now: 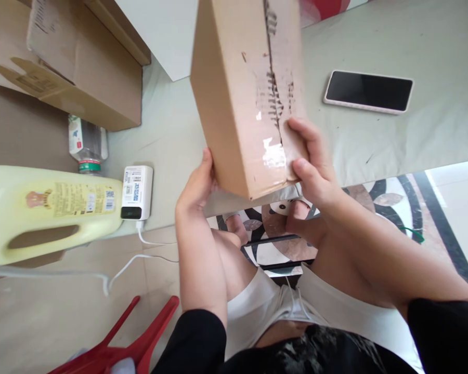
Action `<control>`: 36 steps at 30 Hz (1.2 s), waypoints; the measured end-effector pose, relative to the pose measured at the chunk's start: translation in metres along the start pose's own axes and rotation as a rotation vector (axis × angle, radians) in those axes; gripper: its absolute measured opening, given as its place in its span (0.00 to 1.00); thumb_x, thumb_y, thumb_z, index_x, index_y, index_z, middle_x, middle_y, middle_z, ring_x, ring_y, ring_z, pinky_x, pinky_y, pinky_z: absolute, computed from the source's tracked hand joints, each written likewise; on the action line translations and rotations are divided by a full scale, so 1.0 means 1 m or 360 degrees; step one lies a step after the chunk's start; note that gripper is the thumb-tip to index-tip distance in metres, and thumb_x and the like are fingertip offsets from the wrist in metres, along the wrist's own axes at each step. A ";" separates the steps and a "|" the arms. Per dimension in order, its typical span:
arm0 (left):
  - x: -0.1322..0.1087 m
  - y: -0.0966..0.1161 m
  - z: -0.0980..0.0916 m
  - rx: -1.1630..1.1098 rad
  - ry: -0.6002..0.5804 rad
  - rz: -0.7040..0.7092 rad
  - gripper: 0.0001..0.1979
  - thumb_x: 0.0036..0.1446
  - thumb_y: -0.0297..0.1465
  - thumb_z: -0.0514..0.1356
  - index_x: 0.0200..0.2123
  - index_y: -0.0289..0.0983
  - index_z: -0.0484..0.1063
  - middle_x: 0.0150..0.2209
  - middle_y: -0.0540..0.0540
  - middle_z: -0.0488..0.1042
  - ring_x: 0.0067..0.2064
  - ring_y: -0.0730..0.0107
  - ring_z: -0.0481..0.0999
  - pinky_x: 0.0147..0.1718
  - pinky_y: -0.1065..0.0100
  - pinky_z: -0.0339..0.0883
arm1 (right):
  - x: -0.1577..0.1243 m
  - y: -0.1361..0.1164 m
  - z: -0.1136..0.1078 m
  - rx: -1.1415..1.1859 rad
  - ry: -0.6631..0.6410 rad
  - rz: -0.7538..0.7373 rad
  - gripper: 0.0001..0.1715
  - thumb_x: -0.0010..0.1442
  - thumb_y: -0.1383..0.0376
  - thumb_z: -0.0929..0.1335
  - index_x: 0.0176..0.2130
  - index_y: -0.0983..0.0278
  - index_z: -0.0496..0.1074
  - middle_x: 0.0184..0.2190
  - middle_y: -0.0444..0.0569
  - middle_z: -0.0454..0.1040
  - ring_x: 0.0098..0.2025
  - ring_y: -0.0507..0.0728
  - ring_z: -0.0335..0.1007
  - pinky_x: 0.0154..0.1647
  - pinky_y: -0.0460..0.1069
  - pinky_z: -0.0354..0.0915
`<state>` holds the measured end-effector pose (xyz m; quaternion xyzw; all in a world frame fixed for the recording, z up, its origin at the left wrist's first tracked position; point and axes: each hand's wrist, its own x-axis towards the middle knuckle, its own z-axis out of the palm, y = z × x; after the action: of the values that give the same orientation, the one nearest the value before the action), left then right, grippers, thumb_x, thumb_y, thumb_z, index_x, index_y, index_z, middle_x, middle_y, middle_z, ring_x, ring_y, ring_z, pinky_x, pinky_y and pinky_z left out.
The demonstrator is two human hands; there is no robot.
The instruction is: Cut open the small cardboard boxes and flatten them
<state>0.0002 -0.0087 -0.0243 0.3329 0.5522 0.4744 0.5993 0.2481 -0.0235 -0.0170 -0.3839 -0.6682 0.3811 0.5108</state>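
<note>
Between my two hands a brown cardboard box point(234, 104) is held up, tilted over the table's near edge. Worn tape and dark printed marks run along its seam. My left hand point(198, 184) grips the lower left side, thumb showing on the outside and the other fingers hidden beneath. On the right, my right hand point(314, 163) clasps the lower right corner, with its thumb and a finger pressed on the taped face. The box's far end runs out of view at the top.
A phone point(368, 92) lies on the cloth-covered table point(171, 124). To the left are a white power bank point(137, 192) with a cable, a yellow jug point(74, 208), a clear plastic bottle point(89, 143) and cardboard boxes point(97, 62). A red stool point(140, 345) stands below.
</note>
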 end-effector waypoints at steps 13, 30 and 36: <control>0.000 0.013 0.001 0.0521 0.0175 0.1429 0.27 0.64 0.56 0.52 0.56 0.47 0.71 0.71 0.49 0.58 0.74 0.57 0.53 0.70 0.51 0.57 | 0.005 -0.009 0.004 0.0105 -0.0332 0.0070 0.32 0.64 0.40 0.62 0.57 0.57 0.65 0.72 0.51 0.57 0.74 0.65 0.51 0.73 0.66 0.53; 0.001 0.011 0.012 0.0756 0.0135 0.1407 0.25 0.56 0.59 0.56 0.44 0.47 0.72 0.71 0.58 0.57 0.75 0.51 0.50 0.73 0.46 0.50 | 0.006 -0.010 0.003 0.0190 -0.0356 0.0085 0.30 0.65 0.41 0.63 0.56 0.56 0.65 0.72 0.50 0.56 0.75 0.65 0.49 0.73 0.66 0.52; 0.004 0.009 0.009 0.0766 0.0105 0.1345 0.27 0.56 0.61 0.55 0.43 0.46 0.70 0.71 0.59 0.55 0.76 0.49 0.46 0.74 0.44 0.47 | 0.007 -0.008 0.004 0.0189 -0.0368 0.0067 0.32 0.64 0.40 0.62 0.56 0.57 0.65 0.71 0.52 0.57 0.75 0.66 0.49 0.73 0.68 0.51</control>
<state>0.0071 -0.0009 -0.0156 0.6418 0.4814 0.5455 0.2424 0.2424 -0.0208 -0.0082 -0.3204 -0.6906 0.4724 0.4440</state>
